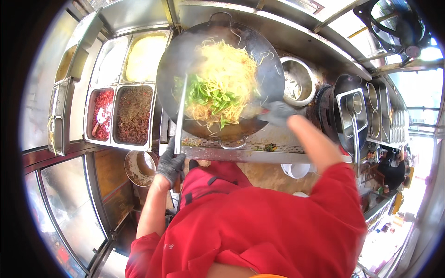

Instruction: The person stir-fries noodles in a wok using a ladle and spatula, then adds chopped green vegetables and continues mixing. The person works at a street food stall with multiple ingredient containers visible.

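A large steaming wok (274,73) stands before me, heaped with yellow noodles (229,62) and bean sprouts. Chopped green leaves (212,93) lie on the near left side of the heap. My left hand (171,163), in a dark glove, grips the handle end of a long metal utensil (182,111). Its shaft reaches up into the wok, where steam hides its head. My right hand (280,113), also gloved and blurred by motion, is over the wok's right rim. A blurred shape lies between it and the noodles; whether the hand holds it cannot be told.
Steel pans at left hold red chopped food (103,111), dark brown crumbly food (134,114) and a pale yellow mass (146,57). Right of the wok are a round metal pot (307,81) and a ladle (355,139) in a square pan. Buckets (130,168) stand below.
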### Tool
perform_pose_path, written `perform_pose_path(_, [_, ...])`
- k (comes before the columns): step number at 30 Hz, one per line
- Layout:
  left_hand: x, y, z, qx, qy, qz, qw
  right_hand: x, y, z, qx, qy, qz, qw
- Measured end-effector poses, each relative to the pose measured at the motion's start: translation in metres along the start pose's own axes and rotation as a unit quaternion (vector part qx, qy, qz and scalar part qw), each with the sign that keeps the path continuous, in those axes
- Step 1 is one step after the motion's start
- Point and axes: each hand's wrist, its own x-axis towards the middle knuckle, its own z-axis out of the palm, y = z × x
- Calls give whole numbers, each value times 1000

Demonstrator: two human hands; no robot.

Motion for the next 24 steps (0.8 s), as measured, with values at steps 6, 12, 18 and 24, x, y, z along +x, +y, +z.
perform_pose_path(6, [-19, 10, 25, 125, 50, 68, 989, 45, -50, 32, 17, 219, -60, 974])
perform_pose_path(12, [-24, 24, -6, 295, 104, 189, 931, -18, -62, -9, -180, 275, -106, 938])
perform_pose_path(18, [30, 33, -12, 426, 182, 156, 872, -79, -3, -72, -262, 160, 22, 952])
perform_pose_path(24, [58, 39, 40, 162, -5, 93, 982, -3, 4, -45, -161, 194, 20, 968])
